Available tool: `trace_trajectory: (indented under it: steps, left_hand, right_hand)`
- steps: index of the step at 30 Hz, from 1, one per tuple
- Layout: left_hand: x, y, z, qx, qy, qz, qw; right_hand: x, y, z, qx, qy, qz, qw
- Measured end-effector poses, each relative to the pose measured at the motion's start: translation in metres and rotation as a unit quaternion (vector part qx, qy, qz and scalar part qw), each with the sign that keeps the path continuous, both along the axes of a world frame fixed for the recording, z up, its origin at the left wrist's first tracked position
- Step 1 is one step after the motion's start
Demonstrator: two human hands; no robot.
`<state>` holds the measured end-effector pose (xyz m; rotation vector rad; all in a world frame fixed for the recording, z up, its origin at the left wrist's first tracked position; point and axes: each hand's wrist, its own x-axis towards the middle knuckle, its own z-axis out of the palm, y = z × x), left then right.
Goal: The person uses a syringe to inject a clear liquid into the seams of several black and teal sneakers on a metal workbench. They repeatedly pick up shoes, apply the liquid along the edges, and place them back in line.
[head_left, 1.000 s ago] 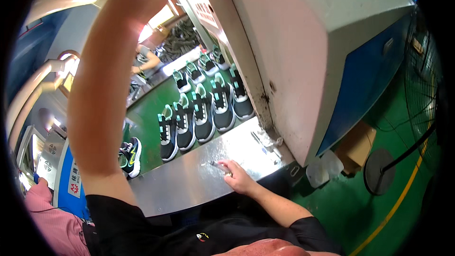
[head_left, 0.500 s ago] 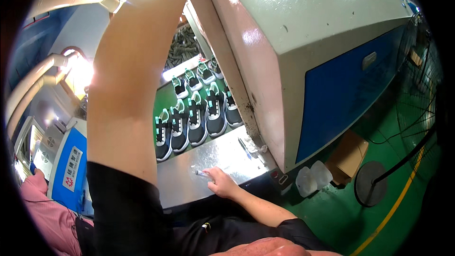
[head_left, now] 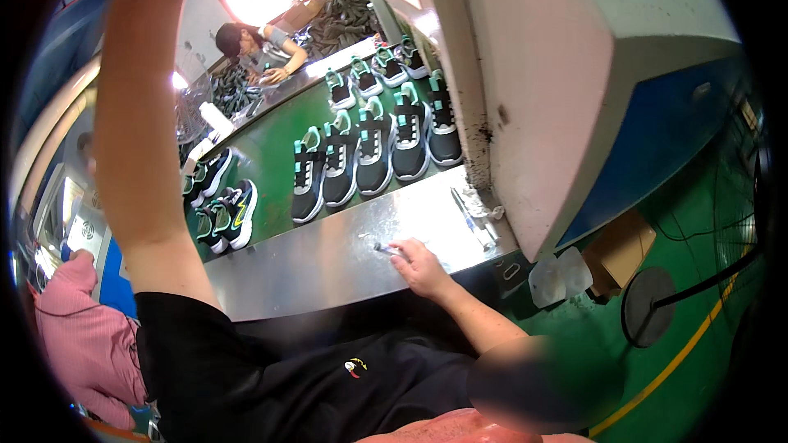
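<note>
My right hand rests at the metal ledge, its fingers closed around a slim, pale, pen-like stick with a dark end pointing left; its exact kind is too small to tell. Beyond the ledge, black and grey sneakers with mint trim and white soles stand in a row on a green conveyor belt, smaller ones behind them. My left forearm rises along the left side up to the top edge, where the left hand passes out of view.
A large white and blue machine housing stands over the belt at right. More sneakers sit left on the belt. A pen and crumpled tissue lie on the ledge. One person works across the belt; another, in pink, is at left.
The view has swung, so more of the belt, the left sneakers and the person across now show. My right hand still holds the pen-like stick over the ledge; my left arm stays raised.
</note>
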<state>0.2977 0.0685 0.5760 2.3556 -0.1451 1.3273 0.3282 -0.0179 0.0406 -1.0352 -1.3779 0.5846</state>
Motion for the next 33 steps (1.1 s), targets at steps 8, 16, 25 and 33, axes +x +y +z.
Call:
trace_trajectory:
  steps: [8, 16, 25, 33]
  left_hand:
    - [-0.134, 0.038, -0.206, -0.207, -0.095, 0.062, 0.972]
    - [-0.260, 0.038, -0.365, -0.168, 0.103, 0.220, 0.955]
    - [-0.311, 0.021, -0.414, -0.075, 0.160, 0.176, 0.968]
    - [-0.317, 0.015, -0.431, -0.078, 0.131, 0.172, 0.973]
  right_hand:
    - [0.010, -0.003, -0.003, -0.028, 0.011, -0.032, 0.999]
    - [0.017, -0.023, 0.119, -0.028, -0.139, -0.018, 0.990]
    - [-0.027, 0.005, 0.248, 0.211, -0.344, -0.072, 0.912]
    - [-0.047, 0.021, 0.248, 0.161, -0.394, -0.029, 0.904]
